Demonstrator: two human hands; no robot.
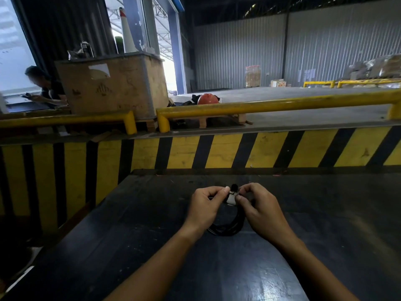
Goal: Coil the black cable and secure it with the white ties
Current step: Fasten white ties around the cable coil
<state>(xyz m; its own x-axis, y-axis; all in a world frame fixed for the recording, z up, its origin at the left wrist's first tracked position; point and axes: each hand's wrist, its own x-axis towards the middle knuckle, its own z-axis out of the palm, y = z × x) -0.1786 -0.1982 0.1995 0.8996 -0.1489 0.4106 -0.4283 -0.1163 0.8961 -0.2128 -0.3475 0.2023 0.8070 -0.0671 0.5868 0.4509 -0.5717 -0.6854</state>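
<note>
The black cable (227, 228) lies in a small coil on the dark table (141, 213), its loops showing between my wrists. At the coil's far end a white tie (231, 198) wraps the strands, with a black end of the cable sticking up just behind it. My left hand (207, 206) pinches the tie and cable from the left with thumb and forefinger. From the right, my right hand (259, 205) pinches the same spot. Most of the coil's sides are hidden under both hands.
A yellow-and-black striped barrier (238, 151) stands just beyond the table's far edge, topped by yellow rails (271, 107). A wooden crate (112, 83) and a seated person (46, 88) are at the back left. The table drops off on the left side.
</note>
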